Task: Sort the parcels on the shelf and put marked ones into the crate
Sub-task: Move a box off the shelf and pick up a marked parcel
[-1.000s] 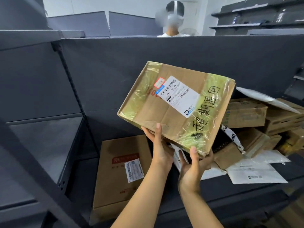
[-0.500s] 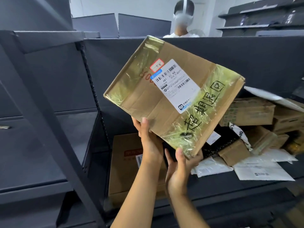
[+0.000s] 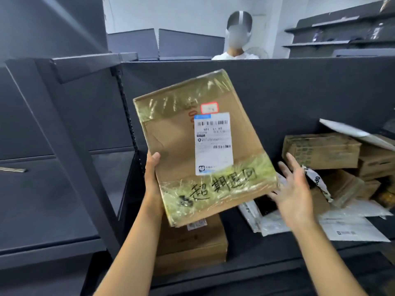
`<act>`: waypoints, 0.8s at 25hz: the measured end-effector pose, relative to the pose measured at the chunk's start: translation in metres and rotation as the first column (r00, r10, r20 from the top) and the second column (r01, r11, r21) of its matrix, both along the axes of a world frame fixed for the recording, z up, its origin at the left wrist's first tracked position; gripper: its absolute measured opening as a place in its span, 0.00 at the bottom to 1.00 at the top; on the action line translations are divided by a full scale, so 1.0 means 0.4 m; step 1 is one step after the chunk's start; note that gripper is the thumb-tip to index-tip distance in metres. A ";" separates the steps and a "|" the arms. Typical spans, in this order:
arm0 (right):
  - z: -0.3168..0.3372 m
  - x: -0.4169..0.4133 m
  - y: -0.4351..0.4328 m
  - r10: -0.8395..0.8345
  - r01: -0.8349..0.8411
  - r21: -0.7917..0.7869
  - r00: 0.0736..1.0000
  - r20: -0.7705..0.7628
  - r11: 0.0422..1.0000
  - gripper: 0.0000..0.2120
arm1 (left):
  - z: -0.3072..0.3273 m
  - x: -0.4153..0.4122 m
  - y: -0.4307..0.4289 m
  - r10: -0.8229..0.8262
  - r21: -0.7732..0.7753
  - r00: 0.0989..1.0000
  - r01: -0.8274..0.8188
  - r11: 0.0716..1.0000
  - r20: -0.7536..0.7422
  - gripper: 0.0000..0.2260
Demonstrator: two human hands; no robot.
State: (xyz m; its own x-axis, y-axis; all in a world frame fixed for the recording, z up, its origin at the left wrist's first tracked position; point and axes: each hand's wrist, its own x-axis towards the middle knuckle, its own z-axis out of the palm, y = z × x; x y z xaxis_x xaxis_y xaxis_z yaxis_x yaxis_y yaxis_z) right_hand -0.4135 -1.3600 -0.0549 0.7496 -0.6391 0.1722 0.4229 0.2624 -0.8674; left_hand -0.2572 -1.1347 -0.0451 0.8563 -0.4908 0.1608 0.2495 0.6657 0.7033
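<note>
A flat cardboard parcel (image 3: pixel 173 146) with yellowish tape, a white shipping label and black handwritten characters is held up in front of the shelf. My left hand (image 3: pixel 152 180) grips its lower left edge. My right hand (image 3: pixel 294 189) is off the parcel, to the right of its lower right corner, fingers spread and holding nothing. No crate is in view.
A larger cardboard box (image 3: pixel 192 242) lies on the dark shelf (image 3: pixel 241 238) under the held parcel. Several boxes (image 3: pixel 320 150) and white mailer bags (image 3: pixel 352 227) are piled on the shelf's right. A slanted shelf post (image 3: pixel 70 157) stands at left. A person stands behind the back panel.
The parcel has turned from a tilted sideways pose to nearly upright, with the writing at the bottom. My right hand has let go and moved right; my left hand holds it alone.
</note>
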 end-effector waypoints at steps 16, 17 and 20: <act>-0.029 0.076 0.040 0.396 -0.505 -0.141 0.796 -0.458 0.852 0.32 | -0.088 -0.044 0.123 -0.004 0.301 0.989 0.049 0.952 -0.149 0.29; -0.011 0.083 0.040 0.387 -0.516 -0.193 0.799 -0.460 0.835 0.30 | -0.079 -0.044 0.120 0.022 0.305 0.986 0.029 0.952 -0.163 0.26; 0.076 0.106 0.039 0.358 -0.509 -0.208 0.791 -0.496 0.835 0.27 | -0.047 -0.033 0.093 0.075 0.287 0.977 -0.015 0.958 -0.200 0.16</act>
State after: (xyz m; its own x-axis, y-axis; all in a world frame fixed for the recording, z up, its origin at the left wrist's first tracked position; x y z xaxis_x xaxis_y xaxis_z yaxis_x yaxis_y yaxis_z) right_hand -0.3712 -1.3446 -0.0247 0.9767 -0.1933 -0.0936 -0.0937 0.0088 -0.9956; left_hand -0.2703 -1.0977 -0.0638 0.8781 -0.4505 -0.1613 0.3836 0.4612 0.8001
